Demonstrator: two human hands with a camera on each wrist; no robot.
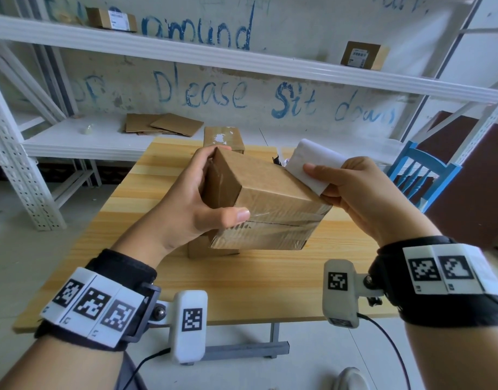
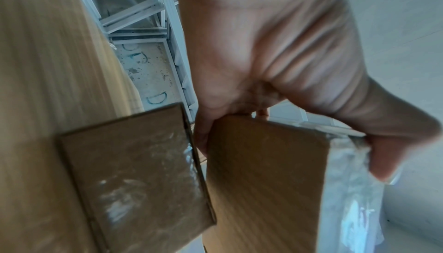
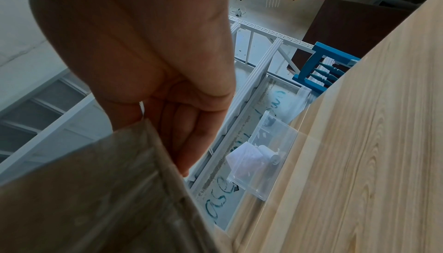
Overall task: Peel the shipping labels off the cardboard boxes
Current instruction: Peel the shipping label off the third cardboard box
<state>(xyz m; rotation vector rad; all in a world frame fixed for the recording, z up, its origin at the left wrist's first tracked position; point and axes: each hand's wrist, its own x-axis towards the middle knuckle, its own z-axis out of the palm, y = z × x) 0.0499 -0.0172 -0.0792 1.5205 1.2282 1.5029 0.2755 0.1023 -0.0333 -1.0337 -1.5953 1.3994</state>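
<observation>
While the left hand (image 1: pixel 185 198) clamps the box (image 1: pixel 270 198) by its end, thumb on the taped face and fingers over the far edge, it tilts it above the table (image 1: pixel 242 277), probably to brace against the pull. Pinched between thumb and fingers of the right hand (image 1: pixel 363 192), the label (image 1: pixel 312 161) is a smooth white sheet, curling, mostly lifted off the right side. Matte brown cardboard, glossy crinkled tape. Another box (image 1: pixel 223 139) behind bears torn white residue.
</observation>
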